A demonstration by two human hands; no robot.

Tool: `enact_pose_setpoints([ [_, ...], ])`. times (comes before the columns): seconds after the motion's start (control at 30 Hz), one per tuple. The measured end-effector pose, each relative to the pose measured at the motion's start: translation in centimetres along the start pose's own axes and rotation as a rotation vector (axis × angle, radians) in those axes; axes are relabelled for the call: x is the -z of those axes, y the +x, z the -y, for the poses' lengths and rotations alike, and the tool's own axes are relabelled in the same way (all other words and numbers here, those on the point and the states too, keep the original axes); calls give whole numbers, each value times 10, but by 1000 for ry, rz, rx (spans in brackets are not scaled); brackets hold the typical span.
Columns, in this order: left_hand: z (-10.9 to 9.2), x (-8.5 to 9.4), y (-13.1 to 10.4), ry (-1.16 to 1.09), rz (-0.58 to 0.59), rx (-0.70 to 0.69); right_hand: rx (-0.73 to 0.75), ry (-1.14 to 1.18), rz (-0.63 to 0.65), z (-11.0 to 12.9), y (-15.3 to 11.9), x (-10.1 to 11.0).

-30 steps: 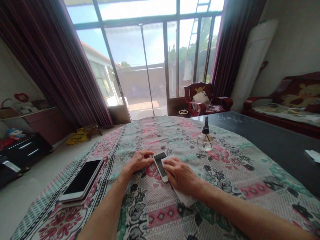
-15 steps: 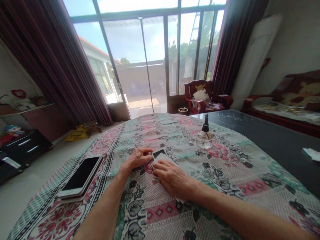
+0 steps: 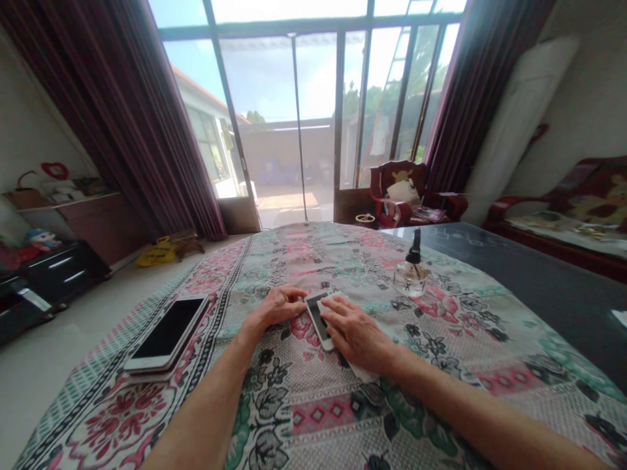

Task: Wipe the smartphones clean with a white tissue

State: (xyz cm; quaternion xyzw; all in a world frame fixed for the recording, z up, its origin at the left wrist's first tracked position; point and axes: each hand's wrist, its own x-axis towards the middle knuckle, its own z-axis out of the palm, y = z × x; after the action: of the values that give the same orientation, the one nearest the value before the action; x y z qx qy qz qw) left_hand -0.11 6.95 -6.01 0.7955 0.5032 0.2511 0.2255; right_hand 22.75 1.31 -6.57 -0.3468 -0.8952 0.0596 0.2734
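Note:
A small white smartphone (image 3: pixel 318 321) with a dark screen lies face up on the flowered tablecloth (image 3: pixel 323 391). My left hand (image 3: pixel 280 305) has its fingers curled at the phone's upper left edge, steadying it. Over the right part of the screen, my right hand (image 3: pixel 355 329) presses a white tissue (image 3: pixel 363 373) with its fingers laid along it. Part of the tissue sticks out below the palm, and the rest is hidden under the hand. That hand also covers the phone's right side.
On the left of the table lies a white tablet (image 3: pixel 169 333), seemingly on top of another flat thing. A clear bottle with a black pump top (image 3: pixel 412 275) stands beyond my right hand. A dark tabletop (image 3: pixel 519 261) adjoins on the right.
My right hand and the tissue have slid from the phone's left side towards its right, uncovering the left part of the screen and the lower edge. The left hand stays at the phone.

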Motion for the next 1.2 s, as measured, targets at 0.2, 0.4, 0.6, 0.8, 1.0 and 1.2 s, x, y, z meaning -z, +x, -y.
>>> enact_pose_setpoints([
  [0.2,5,-2,1,5,-5,-1,38,43,12,-3,3,2],
  [0.4,0,0,0,-3,-4,-20,-24,108,-61,-10,0,-4],
  [0.6,-2,1,0,17,2,-37,38,113,-44,-5,2,-3],
  [0.8,6,-3,2,9,-3,4,127,62,41,21,12,-3],
  [1.0,5,-2,1,0,1,-25,39,20,6,-3,15,-4],
  [1.2,5,-1,2,11,2,-16,-31,-7,-27,-2,14,-5],
])
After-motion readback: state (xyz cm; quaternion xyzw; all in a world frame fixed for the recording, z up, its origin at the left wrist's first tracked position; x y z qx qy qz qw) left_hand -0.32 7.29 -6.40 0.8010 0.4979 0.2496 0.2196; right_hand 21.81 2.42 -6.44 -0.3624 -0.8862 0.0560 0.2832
